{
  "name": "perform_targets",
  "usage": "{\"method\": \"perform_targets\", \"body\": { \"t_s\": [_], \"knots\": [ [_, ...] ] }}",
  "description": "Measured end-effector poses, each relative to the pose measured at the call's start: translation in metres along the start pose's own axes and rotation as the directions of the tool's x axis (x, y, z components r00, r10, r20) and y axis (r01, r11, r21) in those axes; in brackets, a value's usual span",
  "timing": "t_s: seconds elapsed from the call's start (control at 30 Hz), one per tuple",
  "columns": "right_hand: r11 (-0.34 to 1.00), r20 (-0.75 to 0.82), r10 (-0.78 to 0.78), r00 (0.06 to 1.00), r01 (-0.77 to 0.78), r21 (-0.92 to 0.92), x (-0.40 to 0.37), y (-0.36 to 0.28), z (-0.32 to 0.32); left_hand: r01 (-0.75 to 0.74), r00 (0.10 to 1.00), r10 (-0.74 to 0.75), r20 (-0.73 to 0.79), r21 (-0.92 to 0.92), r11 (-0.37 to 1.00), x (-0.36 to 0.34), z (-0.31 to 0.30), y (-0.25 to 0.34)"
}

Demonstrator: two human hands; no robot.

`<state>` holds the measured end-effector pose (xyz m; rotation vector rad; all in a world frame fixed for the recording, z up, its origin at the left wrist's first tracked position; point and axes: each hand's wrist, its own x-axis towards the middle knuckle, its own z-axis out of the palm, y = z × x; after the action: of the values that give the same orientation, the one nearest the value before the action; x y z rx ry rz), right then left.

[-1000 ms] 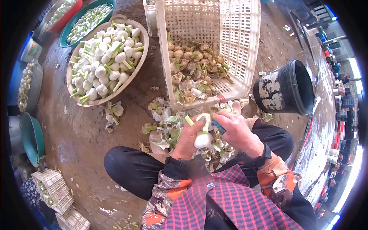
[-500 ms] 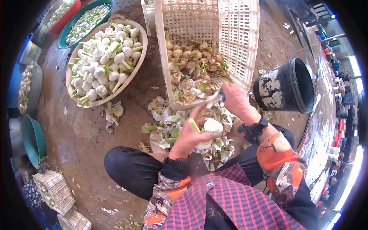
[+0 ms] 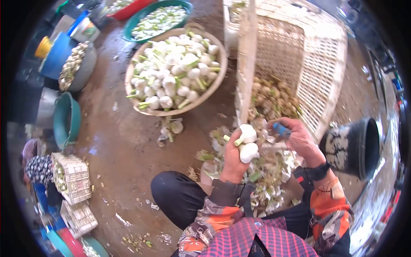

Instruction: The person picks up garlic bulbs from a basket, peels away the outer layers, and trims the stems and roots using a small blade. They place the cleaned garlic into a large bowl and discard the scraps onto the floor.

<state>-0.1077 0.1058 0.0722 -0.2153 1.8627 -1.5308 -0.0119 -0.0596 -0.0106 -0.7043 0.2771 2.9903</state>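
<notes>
My left hand (image 3: 234, 162) is closed around two peeled white garlic bulbs (image 3: 248, 145), one above the other, with short green stems. It is raised over a heap of papery garlic peelings (image 3: 274, 182). To its right, my right hand (image 3: 299, 136) grips a blue-handled knife (image 3: 281, 129), its blade blurred. The right hand is apart from the bulbs, in front of a white plastic crate (image 3: 246, 64) lying open toward me. Inside the crate are brownish unpeeled garlic bulbs (image 3: 274, 96). A round basin (image 3: 220, 77) heaped with cleaned garlic bulbs stands to the left.
A black bucket (image 3: 349, 147) lies tilted at the right. Behind the basin are a green tub (image 3: 128, 34) of garlic and a red one (image 3: 137, 8). At the left stand a teal tub (image 3: 68, 120) and stacked white crates (image 3: 72, 180), with a person in patterned clothing (image 3: 38, 169) beside them.
The view has swung left, so things appear farther right. My left hand now shows two bulbs and has lifted toward the basin side. The right hand with the knife has drawn away from the left hand.
</notes>
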Motion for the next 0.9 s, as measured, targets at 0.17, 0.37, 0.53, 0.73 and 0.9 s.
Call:
{"method": "perform_targets", "body": {
  "t_s": [0.17, 0.37, 0.53, 0.73, 0.9],
  "knots": [
    [0.992, -0.077, 0.06, 0.995, -0.068, -0.108, 0.033, 0.011, -0.015, -0.152, 0.988, 0.157, 0.008, -0.208, 0.966, 0.043, 0.032, 0.076],
    [0.988, -0.14, 0.153, 0.978, -0.155, -0.007, 0.074, 0.069, -0.039, -0.511, 0.859, 0.495, -0.129, -0.218, 0.831, 0.123, 0.051, 0.189],
    [0.968, -0.316, 0.144, 0.938, -0.2, -0.152, 0.088, 0.062, -0.061, -0.653, 0.7, 0.714, 0.022, 0.425, 0.627, 0.159, 0.036, 0.348],
    [0.912, -0.453, -0.199, 0.869, -0.005, -0.41, 0.149, 0.072, -0.092, -0.647, 0.5, 0.808, -0.312, 0.486, 0.588, 0.163, 0.078, 0.38],
    [0.693, -0.143, -0.385, 0.912, 0.183, -0.698, 0.224, 0.08, -0.086, -0.457, 0.764, 0.209, 0.611, 0.283, 0.843, 0.138, 0.109, 0.294]
  ]
}}
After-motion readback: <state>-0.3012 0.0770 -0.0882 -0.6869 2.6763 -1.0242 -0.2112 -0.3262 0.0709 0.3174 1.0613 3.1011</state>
